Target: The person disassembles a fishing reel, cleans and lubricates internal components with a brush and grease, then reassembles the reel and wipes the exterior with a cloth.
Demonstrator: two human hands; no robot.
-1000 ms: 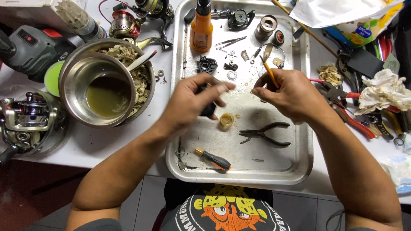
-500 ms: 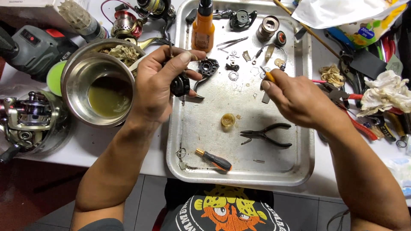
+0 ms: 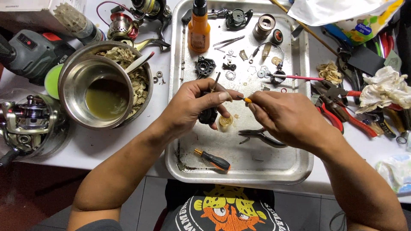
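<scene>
Over the metal tray (image 3: 299, 167), the left hand (image 3: 192, 105) clenches a small, rigid black reel part (image 3: 208, 115) by its body, while the right hand (image 3: 284, 115) pinches a light orange-tipped tool (image 3: 245, 99).

White worktable (image 3: 107, 147) under bright even light, dark reddish floor (image 3: 30, 192) below.

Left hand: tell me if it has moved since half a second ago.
Yes. The left hand came down and toward the right, away from the steel bowl to mid-tray, above the black-handled screwdriver.
</scene>
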